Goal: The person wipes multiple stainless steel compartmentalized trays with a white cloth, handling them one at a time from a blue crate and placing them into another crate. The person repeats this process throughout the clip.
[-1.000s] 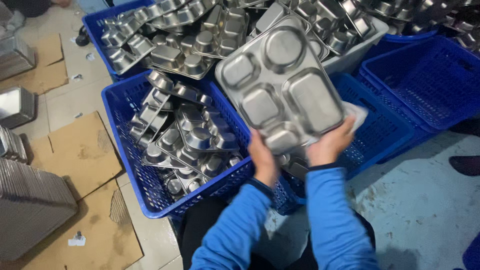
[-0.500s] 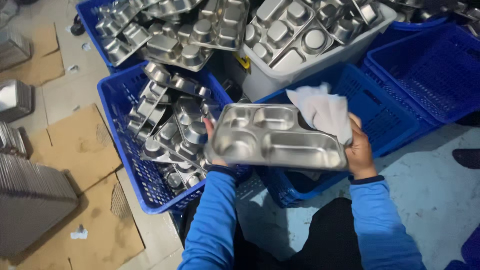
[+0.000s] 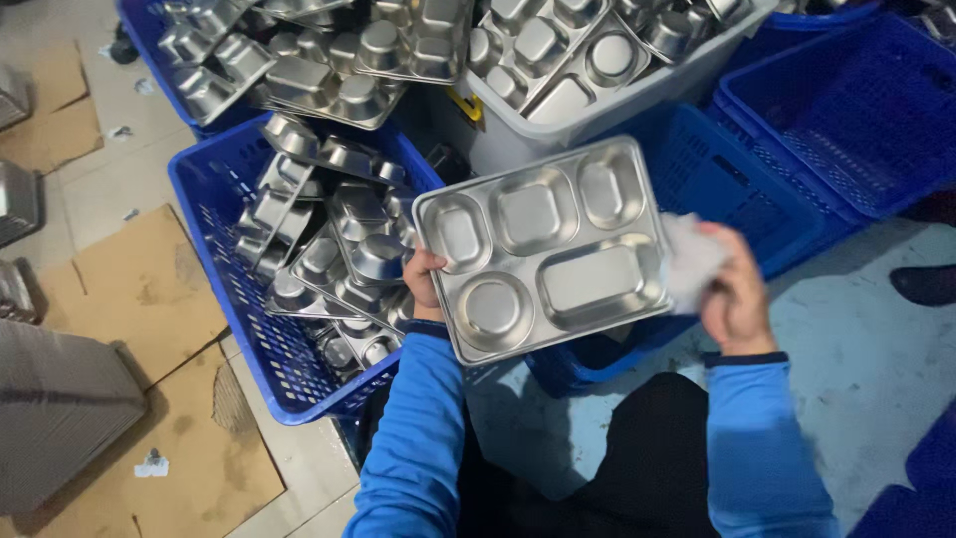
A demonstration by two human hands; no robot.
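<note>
L hand (image 3: pixel 426 282) grips tray (image 3: pixel 543 247) by one edge only; R hand (image 3: pixel 734 294) clutches cloth (image 3: pixel 687 261) just right of tray. Risk: tray could tip, drop into crate (image 3: pixel 214 249) left of it.

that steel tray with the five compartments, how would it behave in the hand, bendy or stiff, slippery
Probably stiff: the steel tray keeps its flat shape though the left hand grips only one edge. Likely light for its size, since that one hand bears it. Its glossy surface looks slippery. The white cloth in the right hand is bunched, so floppy.
</note>
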